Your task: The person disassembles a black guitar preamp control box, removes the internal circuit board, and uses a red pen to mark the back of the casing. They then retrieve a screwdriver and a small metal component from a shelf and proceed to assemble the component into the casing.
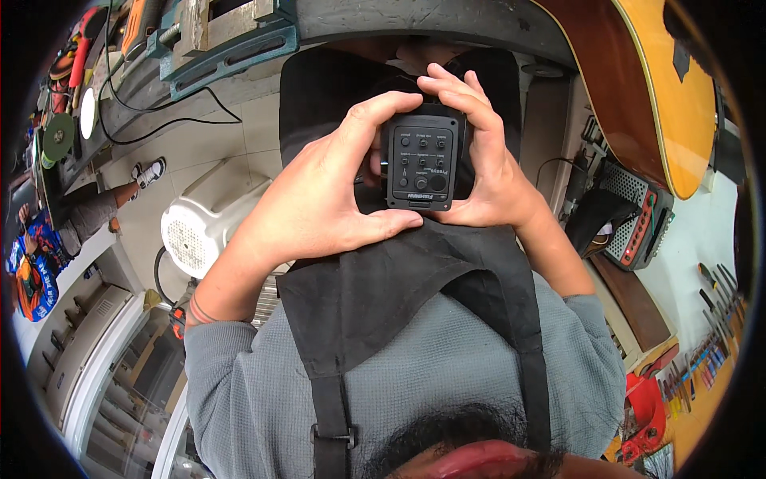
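A black guitar preamp, a boxy rectangle with small knobs and buttons on its face, is held in front of my body above a black apron. Its printed labels appear upside down in the head view. My left hand grips the left side, thumb at the near edge and index finger reaching the far corner. Around the right side curls my right hand, its fingers bent over the far right corner. The preamp's underside and some fingertips are hidden behind it.
A workbench with a teal vise and a black cable lies ahead. On the right are an acoustic guitar body, a red amplifier-like box and hanging tools. Left stand a white machine and another person's sandalled foot.
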Demonstrator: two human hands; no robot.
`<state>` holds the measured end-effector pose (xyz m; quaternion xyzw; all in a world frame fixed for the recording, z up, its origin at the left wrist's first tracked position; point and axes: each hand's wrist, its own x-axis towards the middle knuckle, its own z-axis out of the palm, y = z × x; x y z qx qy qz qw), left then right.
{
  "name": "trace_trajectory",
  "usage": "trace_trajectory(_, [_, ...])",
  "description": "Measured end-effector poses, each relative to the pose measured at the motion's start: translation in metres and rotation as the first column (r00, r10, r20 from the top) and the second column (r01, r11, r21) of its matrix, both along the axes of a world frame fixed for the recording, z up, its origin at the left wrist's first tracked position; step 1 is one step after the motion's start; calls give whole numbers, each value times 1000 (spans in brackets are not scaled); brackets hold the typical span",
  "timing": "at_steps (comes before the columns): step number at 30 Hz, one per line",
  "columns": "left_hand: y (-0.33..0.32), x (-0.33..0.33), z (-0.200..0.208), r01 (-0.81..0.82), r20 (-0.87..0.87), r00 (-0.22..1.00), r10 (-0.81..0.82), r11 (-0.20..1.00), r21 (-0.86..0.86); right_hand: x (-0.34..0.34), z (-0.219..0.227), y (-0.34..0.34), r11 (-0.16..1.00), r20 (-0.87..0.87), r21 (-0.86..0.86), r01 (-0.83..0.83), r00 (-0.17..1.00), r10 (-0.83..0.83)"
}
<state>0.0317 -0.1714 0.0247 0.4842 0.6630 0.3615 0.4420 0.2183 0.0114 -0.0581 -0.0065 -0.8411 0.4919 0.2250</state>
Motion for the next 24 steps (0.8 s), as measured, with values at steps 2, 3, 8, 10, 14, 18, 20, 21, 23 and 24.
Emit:
trace_trajectory(2, [-1, 1, -7, -13, -3, 1000, 13, 997, 72, 0, 0, 0, 1000, -1, -2, -4, 1000, 4])
trace_trajectory(3, [-2, 1, -9, -19, -4, 1000, 20, 994, 108, 0, -1, 0, 1000, -3, -4, -6, 1000, 6])
trace_trajectory(8, [-2, 1, -6, -30, 4, 1000, 30, 994, 105, -2, -2, 1, 1000, -3, 0, -18, 1000, 18])
trace_trajectory(10, [-2, -1, -5, -18, 15, 1000, 17, 997, 77, -2, -2, 0, 1000, -1, 5, -13, 1000, 13])
trace_trajectory(14, [-2, -3, -1, 2, 42, 999, -3, 1000, 19, -3, -2, 0, 1000, -5, 0, -18, 1000, 18])
trace_trajectory(18, [-2, -5, -1, 11, 26, 1000, -11, 1000, 18, -3, -2, 0, 1000, -2, -1, -20, 1000, 20])
trace_trajectory(20, [-3, -4, -3, 5, 27, 1000, -6, 1000, 28, -3, -2, 0, 1000, -3, -2, -22, 1000, 22])
trace_trajectory(21, [-3, -5, -4, 2, 28, 1000, -3, 999, 33, -3, -3, 0, 1000, -3, -1, -23, 1000, 23])
trace_trajectory(23, [-3, -5, -4, 2, 23, 1000, -3, 1000, 30, -4, -3, 0, 1000, -2, 1, -23, 1000, 23])
trace_trajectory(24, [-3, -5, -4, 2, 20, 1000, -3, 1000, 28, -4, -3, 0, 1000, -1, 3, -22, 1000, 22])
